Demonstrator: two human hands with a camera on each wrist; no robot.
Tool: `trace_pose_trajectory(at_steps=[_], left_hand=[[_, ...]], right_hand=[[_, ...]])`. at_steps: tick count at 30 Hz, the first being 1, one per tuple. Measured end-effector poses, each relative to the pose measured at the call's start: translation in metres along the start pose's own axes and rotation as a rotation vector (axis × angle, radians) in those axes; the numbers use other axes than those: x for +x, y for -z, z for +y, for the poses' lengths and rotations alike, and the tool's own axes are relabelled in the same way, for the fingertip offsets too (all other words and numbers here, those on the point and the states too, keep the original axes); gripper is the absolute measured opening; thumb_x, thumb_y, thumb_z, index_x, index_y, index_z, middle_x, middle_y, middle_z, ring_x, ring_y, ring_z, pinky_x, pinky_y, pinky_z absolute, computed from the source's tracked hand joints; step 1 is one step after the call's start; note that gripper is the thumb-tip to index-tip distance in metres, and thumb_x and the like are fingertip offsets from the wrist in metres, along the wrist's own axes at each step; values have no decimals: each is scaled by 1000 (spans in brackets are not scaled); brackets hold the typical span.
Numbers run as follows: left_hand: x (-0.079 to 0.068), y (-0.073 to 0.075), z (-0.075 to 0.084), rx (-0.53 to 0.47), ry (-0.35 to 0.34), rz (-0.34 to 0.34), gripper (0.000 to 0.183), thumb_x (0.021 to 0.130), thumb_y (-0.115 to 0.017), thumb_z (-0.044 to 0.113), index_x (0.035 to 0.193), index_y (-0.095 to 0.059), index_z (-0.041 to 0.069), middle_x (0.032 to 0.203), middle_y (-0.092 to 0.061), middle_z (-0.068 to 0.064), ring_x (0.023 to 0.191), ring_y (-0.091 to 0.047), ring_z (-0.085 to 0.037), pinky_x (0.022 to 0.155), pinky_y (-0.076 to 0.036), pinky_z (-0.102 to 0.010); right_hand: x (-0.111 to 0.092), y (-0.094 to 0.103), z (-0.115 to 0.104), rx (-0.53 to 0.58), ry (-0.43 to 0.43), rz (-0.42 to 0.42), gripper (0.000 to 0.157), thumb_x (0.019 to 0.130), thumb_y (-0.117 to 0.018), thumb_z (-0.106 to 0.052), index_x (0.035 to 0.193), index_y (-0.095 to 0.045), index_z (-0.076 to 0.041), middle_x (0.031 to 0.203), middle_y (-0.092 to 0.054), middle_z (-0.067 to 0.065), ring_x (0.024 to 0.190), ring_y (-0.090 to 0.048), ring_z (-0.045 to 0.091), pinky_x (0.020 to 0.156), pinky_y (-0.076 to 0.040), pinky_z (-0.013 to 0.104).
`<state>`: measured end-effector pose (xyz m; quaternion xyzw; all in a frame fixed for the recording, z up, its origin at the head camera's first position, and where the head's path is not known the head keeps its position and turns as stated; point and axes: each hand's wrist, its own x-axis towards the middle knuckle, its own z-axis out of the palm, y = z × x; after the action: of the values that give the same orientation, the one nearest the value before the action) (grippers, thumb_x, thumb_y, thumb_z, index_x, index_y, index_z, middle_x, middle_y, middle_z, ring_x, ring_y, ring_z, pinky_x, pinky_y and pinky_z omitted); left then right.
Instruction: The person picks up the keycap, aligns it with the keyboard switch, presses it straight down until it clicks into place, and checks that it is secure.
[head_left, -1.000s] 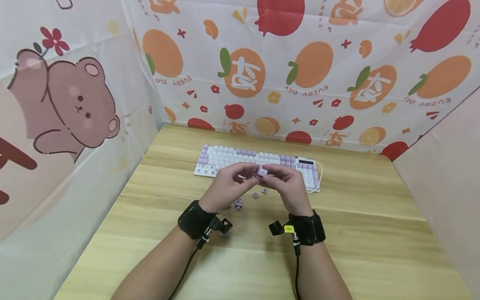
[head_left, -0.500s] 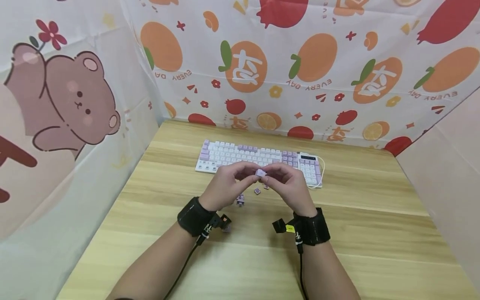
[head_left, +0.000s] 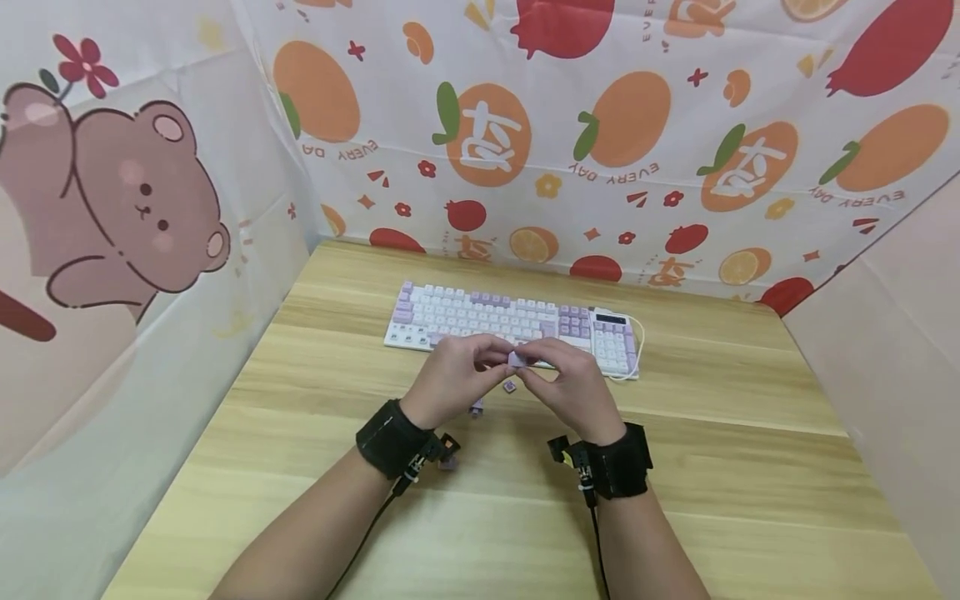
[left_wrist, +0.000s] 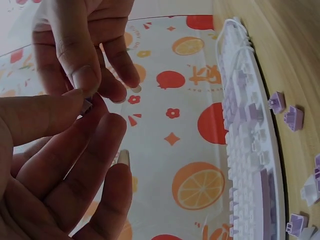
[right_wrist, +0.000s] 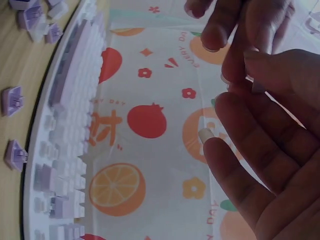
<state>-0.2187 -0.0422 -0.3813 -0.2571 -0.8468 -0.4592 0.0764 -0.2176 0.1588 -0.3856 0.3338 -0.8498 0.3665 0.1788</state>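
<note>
A small pale purple keycap (head_left: pixel 516 359) is held up in front of the keyboard (head_left: pixel 480 312), between the fingertips of both hands. My left hand (head_left: pixel 450 379) pinches it from the left with thumb and fingers. From the other side, my right hand (head_left: pixel 573 387) pinches it too, thumb below and index finger above. In the left wrist view only a dark sliver of the keycap (left_wrist: pixel 86 106) shows among the fingertips; the rest is covered. The white and purple keyboard has bare switches (head_left: pixel 408 335) at its near left corner.
Several loose purple keycaps lie on the wooden table (head_left: pixel 750 467) before the keyboard, one keycap (head_left: pixel 510 386) just below the hands and another (head_left: pixel 447 462) by the left wrist. A white cable (head_left: pixel 641 350) loops at the keyboard's right end. Printed cloth (head_left: pixel 555 208) hangs behind.
Both hands have come down slightly with the keycap between them, and the keycap has turned a little in the fingertips. The view has shifted slightly; the keyboard stays put.
</note>
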Motion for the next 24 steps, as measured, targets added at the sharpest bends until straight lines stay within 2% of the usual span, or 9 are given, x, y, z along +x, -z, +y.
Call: trace_pose_trajectory(at_steps=[7,11,14,18,21,24], left_hand=[[-2,-3,-4,-17,13,6,22,88,-74,16,109,-71,11,92,-77,1,81,-71,-5,72,-59,-33],[-4,-3,-5,-42,24,-11,27,87,-75,16,113,-69,12,93,-76,2,82,-71,-5,72,-58,-29],[-5,-1,-4,-47,39,-22,30,88,-74,14,117,-68,12,94,-76,3,85,-70,-6,72,-57,-25],[-4,3,-3,-42,50,0,29,89,-72,11,118,-67,13,94,-75,4,87,-70,-7,74,-57,-27],[-2,6,-4,-40,46,11,29,89,-72,10,117,-67,14,93,-75,5,87,-70,-7,74,-57,-28],[0,6,-5,-47,44,-11,29,89,-72,10,117,-67,14,92,-75,6,86,-69,-5,75,-57,-28]], right_hand=[[-2,-5,0,-57,-17,-21,23,85,-77,-13,108,-74,-10,102,-74,0,97,-68,12,86,-56,29],[-4,0,7,-52,-48,-1,21,86,-77,-14,106,-75,-9,106,-72,2,102,-67,17,89,-55,32],[-9,10,20,-60,-153,65,22,85,-77,-11,107,-75,-7,107,-71,3,100,-67,18,85,-56,33],[-17,22,44,-96,-342,130,24,86,-76,-12,110,-75,-8,106,-70,3,88,-66,15,76,-57,32],[-20,26,60,-107,-436,106,26,89,-74,-15,114,-74,-9,108,-71,5,86,-65,18,76,-56,34],[-21,23,73,-80,-511,24,28,92,-70,-21,117,-72,-9,111,-71,7,90,-64,21,78,-54,37]])
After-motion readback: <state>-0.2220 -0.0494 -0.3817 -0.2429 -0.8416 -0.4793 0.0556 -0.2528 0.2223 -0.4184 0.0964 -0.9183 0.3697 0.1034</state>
